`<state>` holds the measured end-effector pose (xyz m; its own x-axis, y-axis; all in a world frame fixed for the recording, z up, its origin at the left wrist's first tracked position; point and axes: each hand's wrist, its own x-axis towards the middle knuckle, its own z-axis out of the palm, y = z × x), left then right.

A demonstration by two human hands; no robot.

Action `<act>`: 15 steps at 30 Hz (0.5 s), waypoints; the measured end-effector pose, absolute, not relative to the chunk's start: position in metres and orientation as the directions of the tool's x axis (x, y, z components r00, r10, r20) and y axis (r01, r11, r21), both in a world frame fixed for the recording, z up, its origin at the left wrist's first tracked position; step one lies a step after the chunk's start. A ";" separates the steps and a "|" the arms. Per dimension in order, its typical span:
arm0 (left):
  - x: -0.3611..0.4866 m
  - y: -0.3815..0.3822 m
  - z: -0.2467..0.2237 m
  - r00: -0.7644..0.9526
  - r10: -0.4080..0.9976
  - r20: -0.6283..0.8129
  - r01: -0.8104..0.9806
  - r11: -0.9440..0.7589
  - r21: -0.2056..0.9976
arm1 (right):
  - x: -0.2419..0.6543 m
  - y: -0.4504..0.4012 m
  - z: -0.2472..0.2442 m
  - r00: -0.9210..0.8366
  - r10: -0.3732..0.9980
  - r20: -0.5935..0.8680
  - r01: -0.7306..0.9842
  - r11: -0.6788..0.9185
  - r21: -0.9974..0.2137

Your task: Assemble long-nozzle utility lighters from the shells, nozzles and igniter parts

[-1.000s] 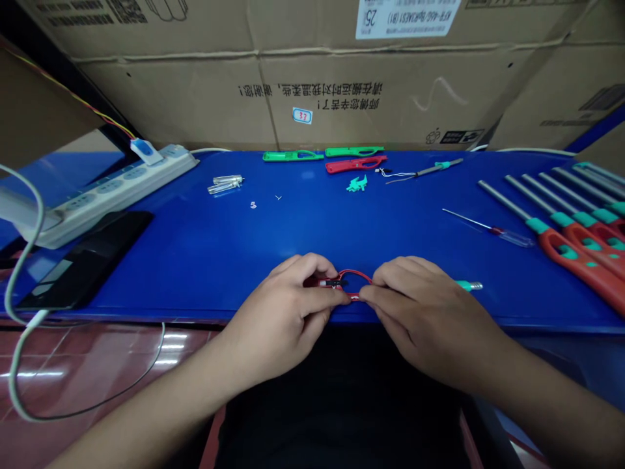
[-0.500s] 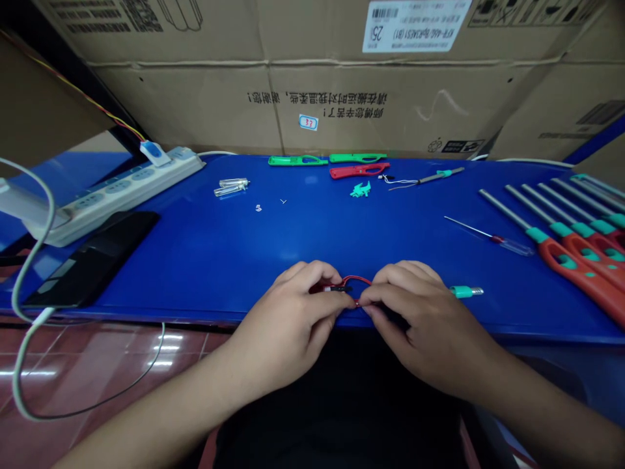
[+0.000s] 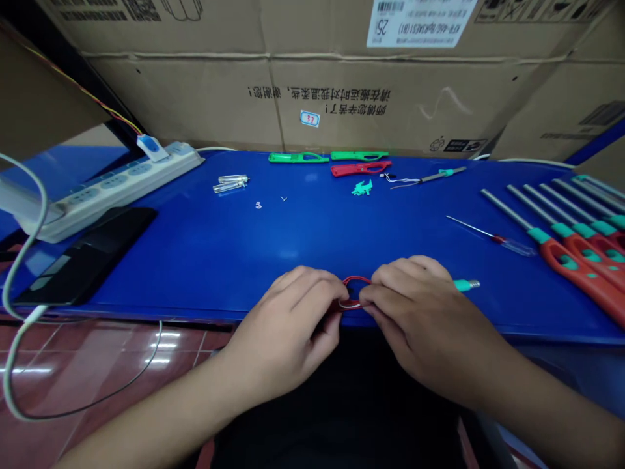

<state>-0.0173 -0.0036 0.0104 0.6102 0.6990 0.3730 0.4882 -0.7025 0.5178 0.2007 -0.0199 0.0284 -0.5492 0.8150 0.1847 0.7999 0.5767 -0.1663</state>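
Note:
Both hands are on a red lighter casing (image 3: 358, 279) just above the table's front edge, its loop-shaped handle opening showing between them. My left hand (image 3: 297, 312) is closed around the left end, with thumb and fingertips pressed together at the opening. My right hand (image 3: 415, 299) pinches the other side, fingers curled over it. Inside the opening, a white wire (image 3: 349, 305) and a small dark part show; most of the casing is hidden by my fingers. Past my right hand pokes a teal collar with a short metal tip (image 3: 467, 284); whether it joins the casing cannot be seen.
Finished-looking red lighters (image 3: 569, 257) lie at right beside a screwdriver (image 3: 493, 236). Behind are green casing halves (image 3: 299, 157), a red half (image 3: 360, 169), teal triggers (image 3: 362, 188), a wired tube (image 3: 442, 174) and clear tanks (image 3: 230, 184). A power strip (image 3: 122, 185) and phone (image 3: 88, 257) lie left.
My left fingers have shifted and closed over the dark part that showed at the casing's left side. A white wire now shows in the opening. The view has moved slightly.

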 end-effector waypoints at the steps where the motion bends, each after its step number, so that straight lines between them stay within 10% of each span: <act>1: -0.018 -0.003 0.010 0.608 0.706 0.364 0.489 -0.694 0.528 | 0.200 -0.020 0.029 -0.550 0.814 0.188 0.802 0.577 -0.156; 15: -0.020 -0.003 0.009 0.604 0.725 0.332 0.479 -0.663 0.575 | 0.237 -0.022 0.017 -0.457 0.814 0.359 0.768 0.565 -0.303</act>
